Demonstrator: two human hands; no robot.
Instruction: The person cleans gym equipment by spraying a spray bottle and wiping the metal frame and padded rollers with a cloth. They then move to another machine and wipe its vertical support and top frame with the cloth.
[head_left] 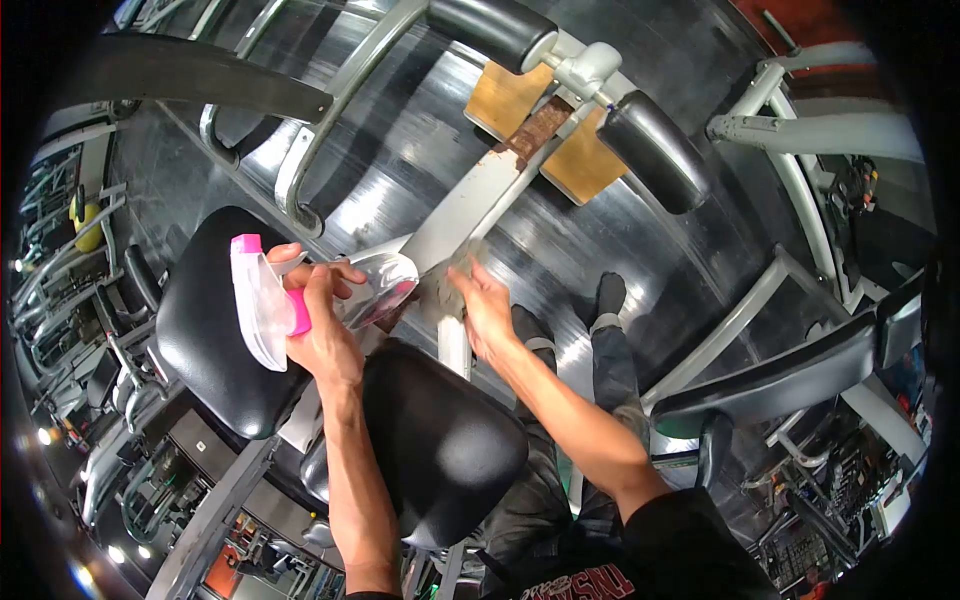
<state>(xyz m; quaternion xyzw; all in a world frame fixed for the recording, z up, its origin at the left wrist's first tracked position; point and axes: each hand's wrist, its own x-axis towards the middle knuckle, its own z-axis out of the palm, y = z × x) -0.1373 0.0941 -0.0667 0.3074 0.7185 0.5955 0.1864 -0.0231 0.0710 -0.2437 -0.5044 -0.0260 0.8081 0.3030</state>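
Note:
My left hand (328,325) is closed around the neck of a spray bottle (385,280), with a clear body and a white and pink trigger head. The bottle lies on its side in my grip, above the black padded seats. My right hand (485,312) is closed on a greyish cloth (442,295), which is blurred and partly hidden by the fingers. It is at the light grey metal beam (460,215) of a gym machine, close to the bottle's base. A rust-brown worn patch (540,130) marks the beam's far end.
Black seat pads (440,440) lie below my forearms, with another pad (215,320) to the left. Black foam rollers (652,150) and wooden boards (590,165) are at the beam's far end. A padded bench (780,385) stands at right. My feet are on the dark floor.

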